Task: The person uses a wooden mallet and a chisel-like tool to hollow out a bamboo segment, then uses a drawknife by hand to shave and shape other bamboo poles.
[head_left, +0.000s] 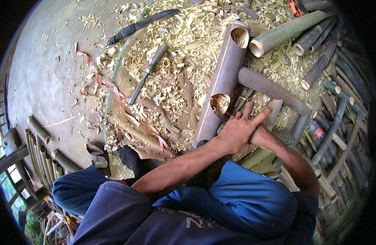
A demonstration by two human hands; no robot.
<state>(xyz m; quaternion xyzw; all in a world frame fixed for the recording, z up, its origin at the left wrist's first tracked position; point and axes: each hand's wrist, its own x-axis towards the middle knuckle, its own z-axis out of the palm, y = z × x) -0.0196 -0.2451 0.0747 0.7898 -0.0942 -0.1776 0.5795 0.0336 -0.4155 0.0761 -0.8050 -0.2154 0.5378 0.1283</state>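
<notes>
My left hand (237,131) reaches across and lies over my right hand (259,135), just beside a thick bamboo pole (220,75). The left fingers are stretched out and spread. My right hand is partly beneath the left and its fingers are hidden, so I cannot see what it holds. Close to both hands, an oval cut (220,103) in the pole has pale shavings inside and a dark edge of something at its lower side. The pole's far end has a second rounded cut (239,37). Joined to the pole's right side is a thinner bamboo crosspiece (271,83).
A dark-handled chisel (149,72) and a long knife (145,25) lie among wood shavings (184,61). Pink ribbon (114,89) and a green cord (114,77) cross the floor. A thick green bamboo (292,32) and piled bamboo pieces (343,122) crowd the right. A plastic bottle (315,130) lies there.
</notes>
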